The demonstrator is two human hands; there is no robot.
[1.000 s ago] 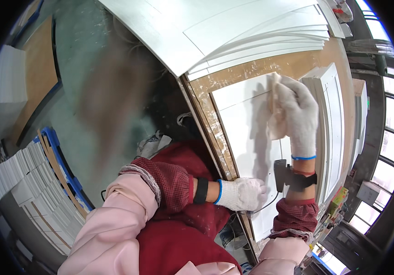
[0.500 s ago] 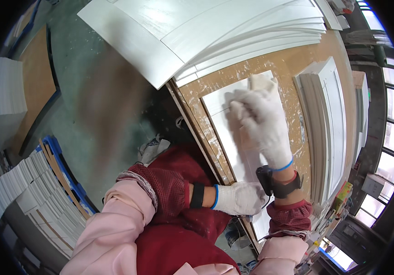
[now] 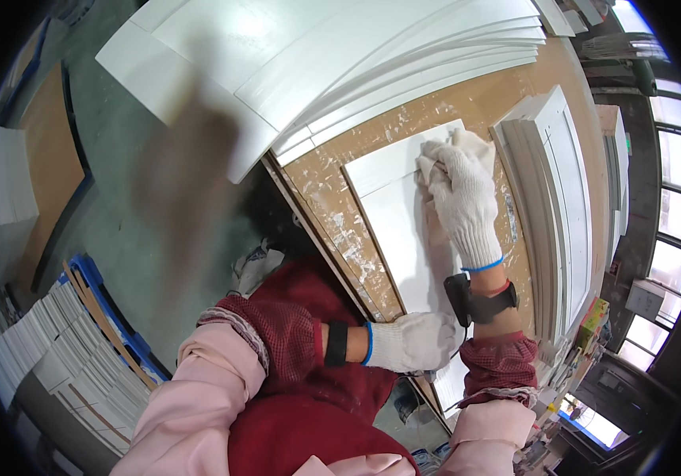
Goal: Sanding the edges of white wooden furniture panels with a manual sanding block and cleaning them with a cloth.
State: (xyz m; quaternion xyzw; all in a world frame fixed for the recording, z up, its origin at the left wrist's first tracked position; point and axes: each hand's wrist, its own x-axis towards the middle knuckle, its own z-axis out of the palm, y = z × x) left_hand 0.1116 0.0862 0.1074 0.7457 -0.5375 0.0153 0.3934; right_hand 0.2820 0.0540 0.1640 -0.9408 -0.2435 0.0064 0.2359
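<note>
A white board (image 3: 400,218) with a thin line across its far part lies on the paint-spotted brown worktable (image 3: 332,226). My right hand (image 3: 465,202), in a white knit glove with a blue cuff, is closed on a cream cloth (image 3: 474,146). It presses the cloth onto the board near the far right corner. My left hand (image 3: 416,341), gloved the same way, lies across the near part of the board. Its fingers look curled, and anything under them is hidden.
Large white panels (image 3: 340,63) are stacked at the table's far end, jutting past its left edge. Another stack of panels (image 3: 550,206) stands along the right. White boards (image 3: 79,349) fill the lower left. A brown blur (image 3: 190,159) covers part of the left floor.
My right hand, blurred before, now shows sharply and sits slightly closer to the board's far right corner with the cloth. My left hand stays in place. The whole view has shifted a little.
</note>
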